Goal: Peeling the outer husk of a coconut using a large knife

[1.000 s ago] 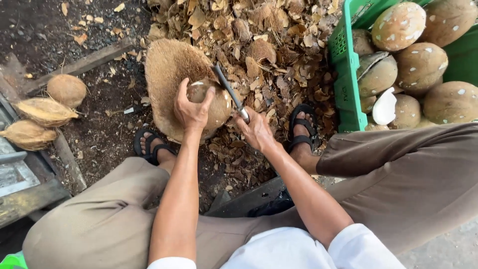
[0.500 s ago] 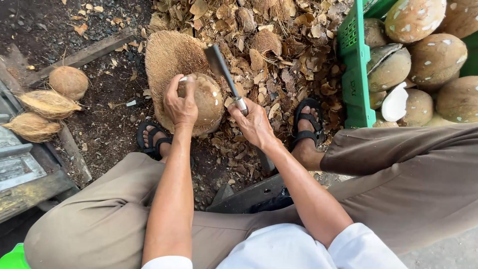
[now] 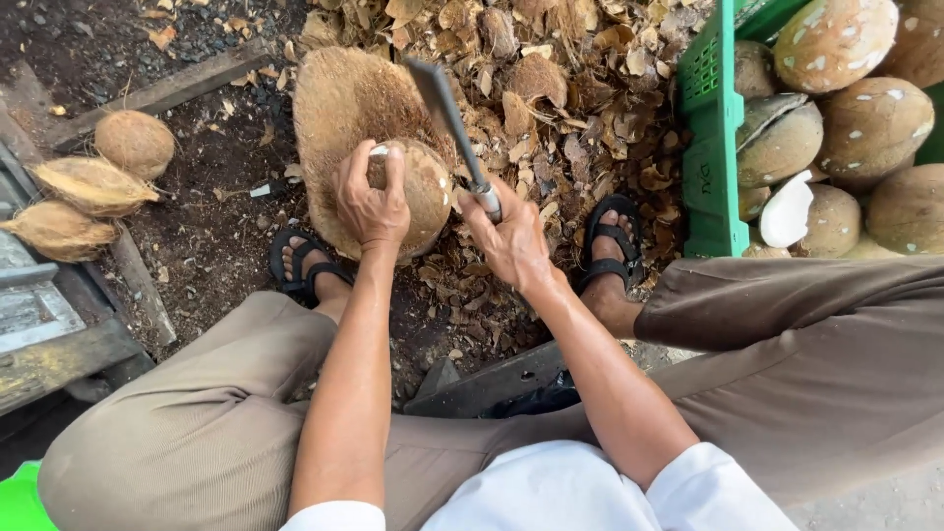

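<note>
Fingers: left hand [image 3: 372, 202] gripping coconut [image 3: 418, 192] | right hand [image 3: 511, 241] clenching cleaver [image 3: 447, 113]

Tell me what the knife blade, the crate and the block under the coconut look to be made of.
Knife in the right hand: blade looks like dull grey metal, flat and dark. Crate: most likely moulded plastic, bright green with a grid of holes. Block under the coconut held by the left hand: probably a worn wood stump, tan and fibrous; hard to be sure.

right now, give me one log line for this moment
left hand: holds coconut on chopping block | right hand: grips cleaver, blade raised | green crate: husked coconuts
</note>
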